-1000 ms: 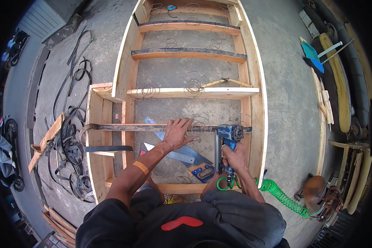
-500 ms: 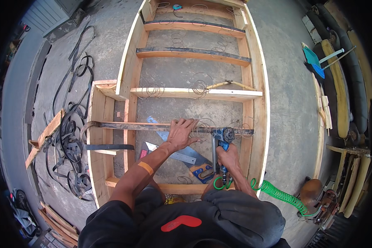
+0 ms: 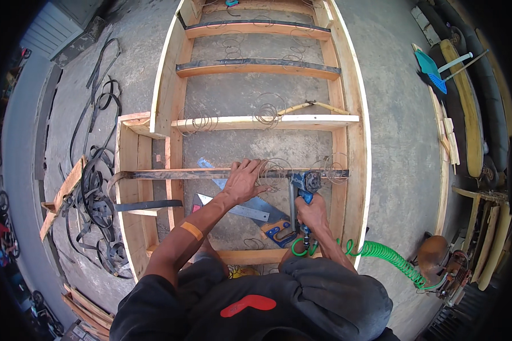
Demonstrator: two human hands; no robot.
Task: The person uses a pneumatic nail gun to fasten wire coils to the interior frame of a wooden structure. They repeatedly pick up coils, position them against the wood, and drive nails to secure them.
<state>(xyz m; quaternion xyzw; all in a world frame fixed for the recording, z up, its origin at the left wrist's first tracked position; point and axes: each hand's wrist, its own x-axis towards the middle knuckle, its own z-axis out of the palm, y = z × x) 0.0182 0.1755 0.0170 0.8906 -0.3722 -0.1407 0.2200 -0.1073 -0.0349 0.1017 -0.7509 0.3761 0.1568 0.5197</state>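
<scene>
Got my right hand (image 3: 313, 211) gripping the nailer (image 3: 306, 182), left hand (image 3: 244, 182) splayed on the slat (image 3: 193, 174), wide floor (image 3: 407, 148) past frame edge (image 3: 364, 119).

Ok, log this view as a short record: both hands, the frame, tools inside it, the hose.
Left hand: spread on the strap-covered crosspiece, beside a wire coil spring
Right hand: gripping a blue pneumatic fastener gun
Wooden frame: several crosspieces, some bearing wire springs
Floor inside: handsaw, metal square
Pale crosspiece: yellow-handled pincers against it
Hose: green coiled hose, crossing the frame's right side
</scene>
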